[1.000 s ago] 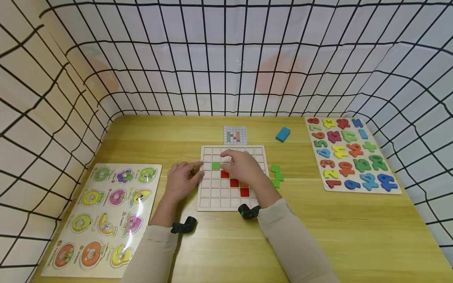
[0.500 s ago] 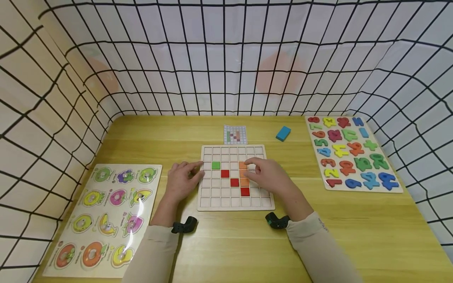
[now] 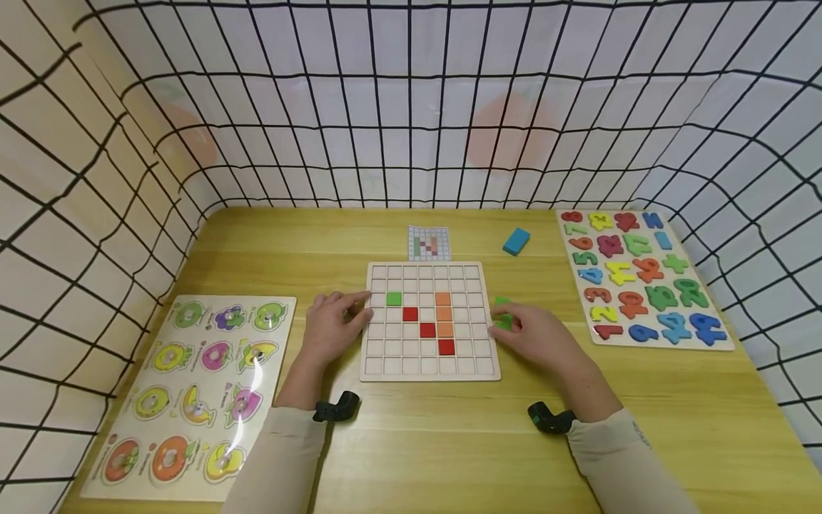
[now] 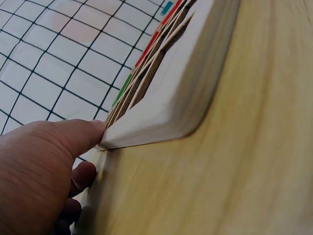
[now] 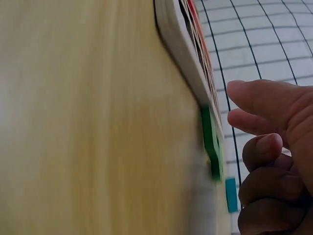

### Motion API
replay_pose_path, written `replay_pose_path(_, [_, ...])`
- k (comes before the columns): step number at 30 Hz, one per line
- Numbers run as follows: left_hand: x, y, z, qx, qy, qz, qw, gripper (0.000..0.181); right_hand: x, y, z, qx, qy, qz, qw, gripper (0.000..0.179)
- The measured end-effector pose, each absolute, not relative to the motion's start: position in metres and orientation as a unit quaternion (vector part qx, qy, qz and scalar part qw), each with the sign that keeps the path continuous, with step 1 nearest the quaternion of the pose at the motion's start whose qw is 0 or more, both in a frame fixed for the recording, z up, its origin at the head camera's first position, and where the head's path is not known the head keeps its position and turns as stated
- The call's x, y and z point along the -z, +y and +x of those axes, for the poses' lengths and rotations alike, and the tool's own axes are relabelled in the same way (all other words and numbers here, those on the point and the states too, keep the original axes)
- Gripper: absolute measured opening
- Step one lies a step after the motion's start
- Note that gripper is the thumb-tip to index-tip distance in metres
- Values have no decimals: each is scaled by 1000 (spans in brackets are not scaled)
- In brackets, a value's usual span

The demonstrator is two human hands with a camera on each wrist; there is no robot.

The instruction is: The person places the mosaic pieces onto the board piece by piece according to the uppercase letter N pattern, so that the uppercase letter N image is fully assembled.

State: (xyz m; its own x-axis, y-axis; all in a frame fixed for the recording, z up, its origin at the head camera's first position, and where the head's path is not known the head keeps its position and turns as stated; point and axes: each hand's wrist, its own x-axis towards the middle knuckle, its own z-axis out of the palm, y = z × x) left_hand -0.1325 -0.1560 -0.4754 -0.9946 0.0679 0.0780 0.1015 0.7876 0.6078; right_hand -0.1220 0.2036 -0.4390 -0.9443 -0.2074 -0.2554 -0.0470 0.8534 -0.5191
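A pale wooden grid board (image 3: 424, 375) lies mid-table. In it sit a green tile (image 3: 394, 299), a diagonal of red tiles (image 3: 410, 314) and a column of orange tiles (image 3: 443, 300). My left hand (image 3: 334, 327) rests beside the board, thumb and forefinger touching its left edge. The left wrist view shows the thumb pressed at the board's side. Just right of the board, my right hand (image 3: 539, 335) hovers by loose green tiles (image 3: 503, 303), partly covering them. Its thumb and forefinger stand apart with nothing between them in the right wrist view.
A small printed grid card (image 3: 429, 243) lies behind the board, and a blue block (image 3: 516, 242) lies to its right. A fruit puzzle (image 3: 257, 421) is at left, a number and letter puzzle (image 3: 597, 282) at right. Black wire mesh (image 3: 385, 128) encloses the table's back and sides.
My right hand has moved right, from over the board's middle, past the orange column, to the loose green tiles. My left hand has stayed at the board's left edge.
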Motion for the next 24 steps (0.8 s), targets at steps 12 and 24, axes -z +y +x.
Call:
replay_pose_path(12, [475, -156, -132, 320, -946, -45, 26, 38, 436, 233, -123, 224, 956, -43, 184, 54])
replay_pose_path(24, [476, -155, -131, 321, -946, -42, 25, 38, 436, 236, -126, 239, 951, -63, 186, 49])
